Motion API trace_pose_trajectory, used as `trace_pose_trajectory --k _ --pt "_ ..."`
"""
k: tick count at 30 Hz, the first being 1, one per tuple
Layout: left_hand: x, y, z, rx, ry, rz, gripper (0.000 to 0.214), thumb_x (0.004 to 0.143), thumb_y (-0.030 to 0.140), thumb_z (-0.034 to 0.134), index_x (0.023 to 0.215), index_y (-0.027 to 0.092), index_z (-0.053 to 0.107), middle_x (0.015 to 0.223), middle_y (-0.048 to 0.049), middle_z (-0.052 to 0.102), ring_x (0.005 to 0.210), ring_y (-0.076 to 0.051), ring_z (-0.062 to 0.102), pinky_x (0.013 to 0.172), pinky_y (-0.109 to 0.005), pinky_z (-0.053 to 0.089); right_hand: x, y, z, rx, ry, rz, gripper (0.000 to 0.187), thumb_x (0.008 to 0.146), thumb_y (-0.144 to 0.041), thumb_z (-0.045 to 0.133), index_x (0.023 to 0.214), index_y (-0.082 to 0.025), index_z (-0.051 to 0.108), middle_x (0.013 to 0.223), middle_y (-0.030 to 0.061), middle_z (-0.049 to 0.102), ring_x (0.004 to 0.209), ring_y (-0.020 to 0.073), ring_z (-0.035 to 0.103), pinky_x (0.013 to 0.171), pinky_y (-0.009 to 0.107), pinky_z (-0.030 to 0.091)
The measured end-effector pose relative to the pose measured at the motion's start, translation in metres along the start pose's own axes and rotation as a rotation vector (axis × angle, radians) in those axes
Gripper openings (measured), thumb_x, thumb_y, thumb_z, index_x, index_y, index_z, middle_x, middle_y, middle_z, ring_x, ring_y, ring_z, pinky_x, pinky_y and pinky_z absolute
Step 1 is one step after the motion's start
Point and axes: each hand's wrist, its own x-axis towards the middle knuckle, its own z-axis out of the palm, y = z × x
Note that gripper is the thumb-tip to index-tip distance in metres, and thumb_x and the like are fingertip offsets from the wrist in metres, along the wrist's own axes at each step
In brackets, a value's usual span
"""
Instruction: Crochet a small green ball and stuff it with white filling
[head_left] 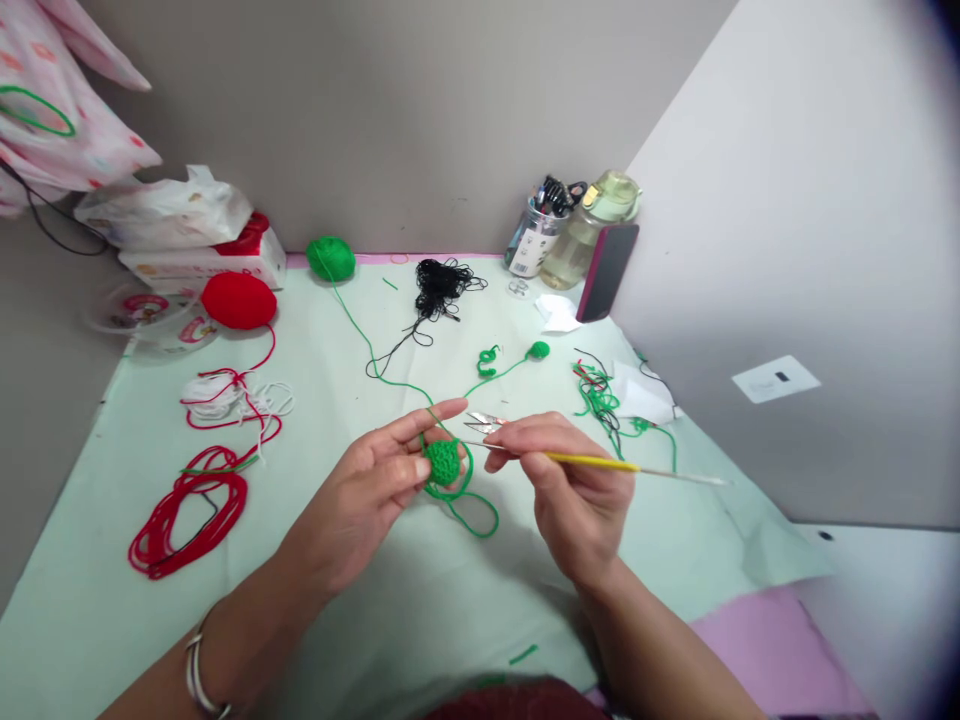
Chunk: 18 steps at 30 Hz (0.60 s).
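Observation:
Between the thumb and fingers of my left hand [382,470] is a small round green crochet piece [443,463]. Green yarn runs over my left index finger and back to a green yarn ball [330,259]; a loose loop hangs below the piece. My right hand [566,490] is closed around a crochet hook [600,461] with a yellow grip. The hook's metal tip points left and reaches the edge of the green piece; whether it sits in a stitch I cannot tell. Just beyond my right fingertips lie small scissors [484,422], partly covered.
A small green ball [538,350] and a curled green piece [487,362] lie beyond my hands. Black yarn [442,288] is farther back. Red yarn [238,300] and a red coil [187,515] are left. Yarn scraps [598,397], a propped phone [608,273] and a bottle [577,245] stand right.

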Motion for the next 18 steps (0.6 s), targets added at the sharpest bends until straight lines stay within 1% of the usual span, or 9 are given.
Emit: trace_pose_trajectory --k 3,5,6,8,10,12,14,15,18 --pt "0.001 0.002 -0.002 0.021 -0.024 -0.002 0.043 0.084 0.026 0.071 0.127 0.025 0.077 0.091 -0.0021 0.065 0.087 -0.017 0.058 0.091 -0.034 0.046 0.005 0.001 -0.003 0.155 0.039 0.156 0.013 0.098 -0.027 0.068 0.099 -0.026 0.081 0.085 0.0031 0.077 0.064 0.016 0.07 0.061 0.033 0.061" --pt "0.001 0.003 -0.003 0.048 -0.02 0.003 0.041 0.085 0.027 0.07 0.125 0.024 0.079 0.09 -0.0025 0.064 0.085 -0.017 0.058 0.089 -0.034 0.047 0.009 0.001 -0.005 0.24 0.065 0.244 0.012 0.096 -0.03 0.071 0.094 -0.024 0.081 0.082 0.003 0.077 0.06 0.0149 0.069 0.056 0.031 0.06" --pt "0.001 0.003 -0.004 0.071 -0.014 0.007 0.04 0.086 0.028 0.07 0.125 0.025 0.079 0.091 -0.0027 0.065 0.087 -0.018 0.058 0.089 -0.034 0.047 0.011 0.002 -0.006 0.271 0.066 0.278 0.013 0.095 -0.031 0.071 0.091 -0.023 0.081 0.081 0.0027 0.076 0.058 0.0143 0.068 0.054 0.03 0.06" --pt "0.0 0.002 -0.004 0.132 -0.005 0.02 0.041 0.087 0.029 0.073 0.128 0.028 0.077 0.096 -0.0028 0.066 0.093 -0.019 0.061 0.092 -0.035 0.048 0.012 0.003 -0.006 0.316 0.027 0.315 0.013 0.095 -0.033 0.072 0.091 -0.024 0.081 0.078 0.0016 0.076 0.056 0.0133 0.066 0.053 0.028 0.059" --pt "-0.002 0.0 -0.002 0.194 0.002 0.041 0.047 0.086 0.028 0.078 0.133 0.033 0.073 0.101 -0.0017 0.067 0.1 -0.021 0.063 0.097 -0.037 0.048 0.011 0.005 -0.004 0.316 -0.04 0.288 0.012 0.096 -0.033 0.071 0.094 -0.026 0.081 0.081 0.0017 0.077 0.062 0.014 0.068 0.057 0.029 0.059" --pt "-0.002 -0.002 0.0 0.226 0.009 0.054 0.057 0.084 0.026 0.083 0.137 0.038 0.068 0.102 0.0001 0.067 0.105 -0.021 0.065 0.099 -0.037 0.05 0.008 0.005 0.0 0.24 -0.102 0.211 0.012 0.098 -0.031 0.07 0.099 -0.027 0.081 0.089 0.0036 0.079 0.078 0.0178 0.072 0.066 0.032 0.06" --pt "-0.003 -0.004 0.003 0.228 0.027 0.051 0.063 0.082 0.026 0.086 0.14 0.04 0.066 0.104 0.0008 0.066 0.108 -0.021 0.066 0.098 -0.036 0.052 0.005 0.004 0.004 0.133 -0.141 0.127 0.014 0.099 -0.028 0.069 0.103 -0.028 0.082 0.096 0.0052 0.081 0.094 0.0212 0.074 0.075 0.035 0.06" --pt "-0.003 -0.005 0.004 0.223 0.038 0.053 0.064 0.081 0.026 0.087 0.14 0.04 0.065 0.106 0.0006 0.066 0.109 -0.021 0.066 0.097 -0.035 0.053 0.004 0.003 0.005 0.084 -0.153 0.092 0.015 0.099 -0.027 0.068 0.105 -0.029 0.082 0.099 0.0055 0.082 0.098 0.0221 0.074 0.078 0.037 0.06" --pt "-0.004 -0.007 0.008 0.217 0.063 0.074 0.067 0.08 0.025 0.088 0.141 0.039 0.064 0.11 0.0006 0.064 0.11 -0.02 0.066 0.096 -0.033 0.055 0.003 0.001 0.007 -0.009 -0.166 0.016 0.018 0.101 -0.024 0.066 0.109 -0.03 0.081 0.102 0.0054 0.082 0.099 0.0223 0.075 0.082 0.04 0.059"
